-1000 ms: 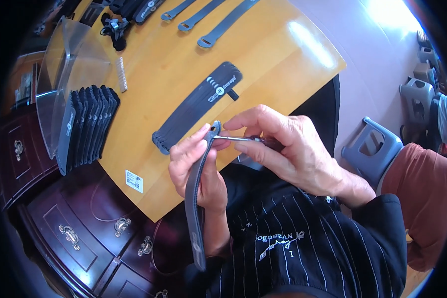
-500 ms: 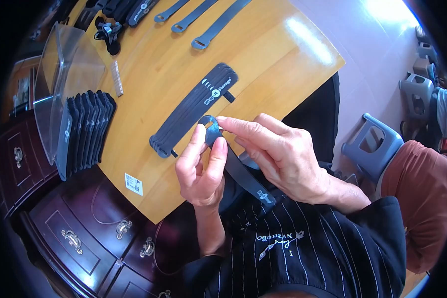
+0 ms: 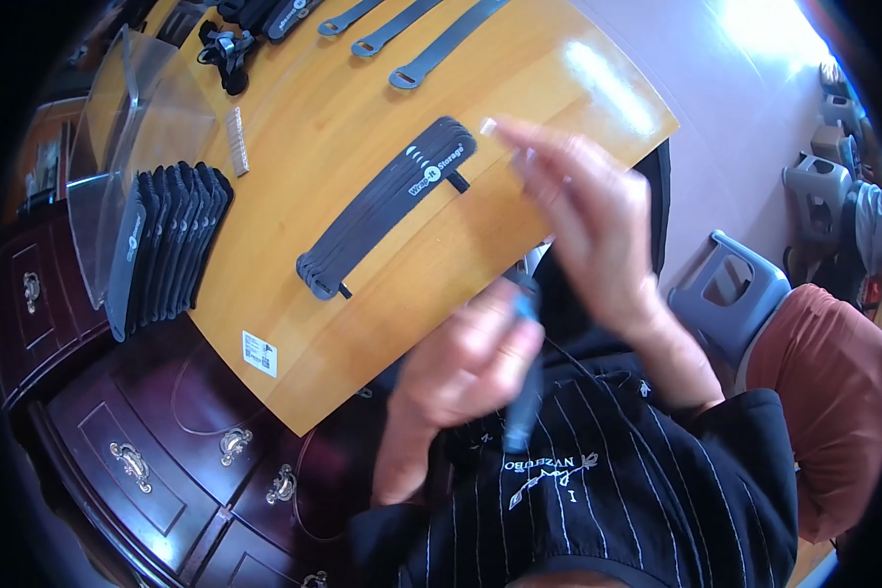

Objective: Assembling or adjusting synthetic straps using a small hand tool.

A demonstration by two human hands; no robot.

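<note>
Shifted since the earlier frame: my right hand (image 3: 598, 211), gone from the strap's slotted end to above the table, toward far right; my left hand (image 3: 458, 361), lower and further right, carrying the strap.

Item: dark grey, flat, flexible strap (image 3: 522, 416). Location: in front of my torso, by the table's near edge, hanging downward. Held by my left fingers and thumb, closed around its upper part; outline blurred.

Right fingers: partly extended, thumb close to the forefinger, blurred. Small whitish scrap (image 3: 487, 126) at the tips; I cannot tell whether it is gripped.

Beyond the hands: one layered bundle of dark grey straps with white printing (image 3: 377, 216), lying aslant mid-table, small black tabs protruding on its right side. Support: yellow-brown, glossy wooden table (image 3: 559, 127).

Far side: three grey straps with rounded, slotted ends (image 3: 431, 59), side by side. Far left: black straps with a metal buckle (image 3: 227, 54); narrow, clear, ribbed strip (image 3: 238, 142).

Left: row of black straps with rounded ends (image 3: 173, 245), beside a clear plastic bin (image 3: 108, 147).

Near left: white printed label (image 3: 260, 354), on the tabletop; dark red-brown wooden drawers (image 3: 98, 431), metal handles.

Right: blue-grey plastic stool (image 3: 759, 274), on the floor.
</note>
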